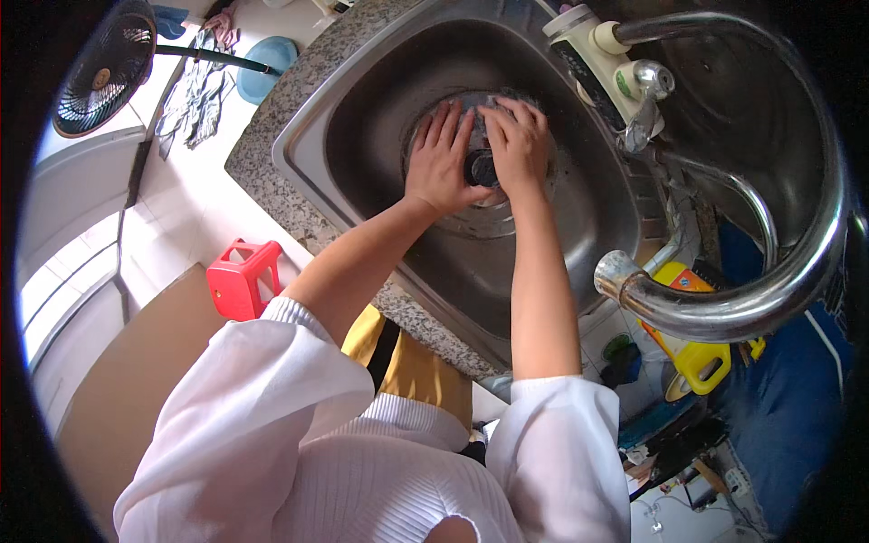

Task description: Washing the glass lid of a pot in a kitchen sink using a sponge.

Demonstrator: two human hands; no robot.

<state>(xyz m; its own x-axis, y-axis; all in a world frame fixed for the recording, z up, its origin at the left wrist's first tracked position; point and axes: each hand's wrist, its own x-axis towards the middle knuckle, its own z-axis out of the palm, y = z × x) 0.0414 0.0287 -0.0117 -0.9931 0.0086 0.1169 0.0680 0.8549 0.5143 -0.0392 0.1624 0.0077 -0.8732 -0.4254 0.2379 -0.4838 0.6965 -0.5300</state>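
Note:
In the stainless steel sink [366, 115] lies a round, see-through lid [478, 220], apparently glass, with a black knob [483, 170] at its middle. My left hand [441, 156] rests on the lid's left part, its fingers slightly spread and its thumb reaching below the knob. Right of the knob, my right hand [519, 139] bends its fingers onto the far part of the lid. Something pale shows by the right fingertips; whether they grip it is hidden. The lid looks wet.
A chrome faucet spout [808, 271] curves over the right side from a white tap body [597, 68]. Yellow bottles [706, 366] stand beyond the sink. A granite counter edge [271, 156] borders it; left are a red plastic stool [241, 278] and a fan [105, 75].

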